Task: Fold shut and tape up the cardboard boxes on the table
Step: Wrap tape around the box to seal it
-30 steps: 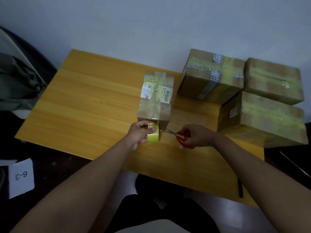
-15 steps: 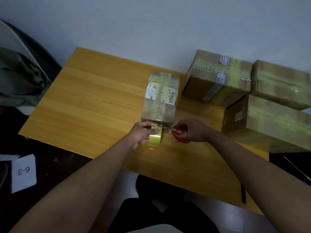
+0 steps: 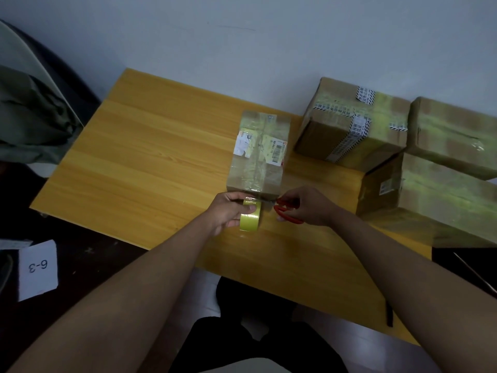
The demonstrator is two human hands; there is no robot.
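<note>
The left hand [image 3: 231, 211] is gripping the yellow-green tape roll [image 3: 250, 217] with fingers curled round it, holding it just at the near end of the small taped box [image 3: 259, 154], which is sitting mid-table with the roll at its six o'clock. The right hand [image 3: 309, 205], at three o'clock of the roll, is pinching the red-handled scissors [image 3: 286, 211], their tips reaching in toward the strip running from roll to box. So this looks like the cutting step: the box's flaps are lying shut under tape, and the strip is waiting to be severed. The next move is calling for the blades to close squarely across the taut strip, then for the loose end to be pressed down on the box's near face. Three larger taped boxes [image 3: 355, 122] are crowding the table [image 3: 150, 157] at two o'clock. The blades themselves are hard to make out in the dim light, the strip is barely showing, and the box's near face is hidden.
</note>
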